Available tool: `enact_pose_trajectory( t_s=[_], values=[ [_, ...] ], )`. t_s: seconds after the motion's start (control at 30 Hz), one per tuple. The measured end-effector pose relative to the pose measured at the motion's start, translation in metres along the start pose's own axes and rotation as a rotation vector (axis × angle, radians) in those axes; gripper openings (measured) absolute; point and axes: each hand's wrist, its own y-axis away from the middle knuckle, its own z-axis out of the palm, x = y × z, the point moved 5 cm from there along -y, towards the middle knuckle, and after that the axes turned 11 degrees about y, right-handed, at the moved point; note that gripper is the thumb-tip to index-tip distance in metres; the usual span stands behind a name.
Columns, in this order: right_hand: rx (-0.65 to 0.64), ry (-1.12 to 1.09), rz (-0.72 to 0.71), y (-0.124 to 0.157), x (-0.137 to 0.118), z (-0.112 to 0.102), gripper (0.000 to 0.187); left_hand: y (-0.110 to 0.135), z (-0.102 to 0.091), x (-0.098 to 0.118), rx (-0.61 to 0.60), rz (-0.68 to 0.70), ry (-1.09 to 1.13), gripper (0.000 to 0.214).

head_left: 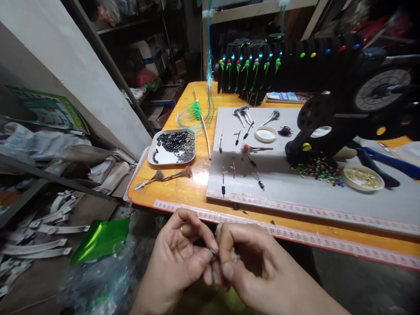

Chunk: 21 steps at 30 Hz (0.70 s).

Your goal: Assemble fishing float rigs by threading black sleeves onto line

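Observation:
My left hand [183,256] and my right hand [254,258] meet in front of the table's near edge, both closed in a pinch. A small dark piece [213,251] shows between the left thumb and forefinger; most of it is hidden and its kind is unclear. The right fingertips press together right beside it, and what they hold, if anything, is covered. On the grey board beyond lie several small black parts with thin stems, such as one black part [223,190] and another [260,184]. A bundle with an orange tip [246,149] lies among them.
A white tray [151,158] at the left holds black cylinders and small grey pieces. Bundles [177,173] lie before it. Colourful beads [316,170], a dish [345,175] of gold-coloured bits and blue-handled pliers [390,161] are at the right. A large black machine [308,70] overhangs the board.

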Motion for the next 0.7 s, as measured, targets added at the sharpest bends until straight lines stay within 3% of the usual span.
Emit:
enact_pose_trajectory(
  t_s=[0.13, 0.27, 0.37, 0.5, 0.6, 0.7],
  values=[
    [0.001, -0.018, -0.038, 0.001, 0.000, -0.002, 0.017, 0.002, 0.000, 0.002, -0.003, 0.044, -0.071, 0.025],
    [0.030, 0.058, -0.065, 0.002, -0.006, -0.004, 0.015, 0.008, 0.003, 0.005, 0.153, 0.118, -0.189, 0.029],
    [0.105, 0.265, -0.103, 0.003, -0.016, -0.008, 0.017, 0.013, 0.010, 0.009, 0.257, 0.212, -0.288, 0.030],
    [0.209, 0.629, -0.226, 0.008, -0.027, -0.011, 0.019, 0.017, 0.017, 0.013, 0.280, 0.325, -0.386, 0.031],
    [0.279, 0.762, -0.387, 0.013, -0.031, -0.009, 0.015, 0.019, 0.017, 0.014, 0.301, 0.366, -0.442, 0.033],
    [0.288, 0.862, -0.437, 0.017, -0.030, -0.006, 0.018, 0.021, 0.017, 0.015, 0.306, 0.388, -0.489, 0.035]
  ],
)
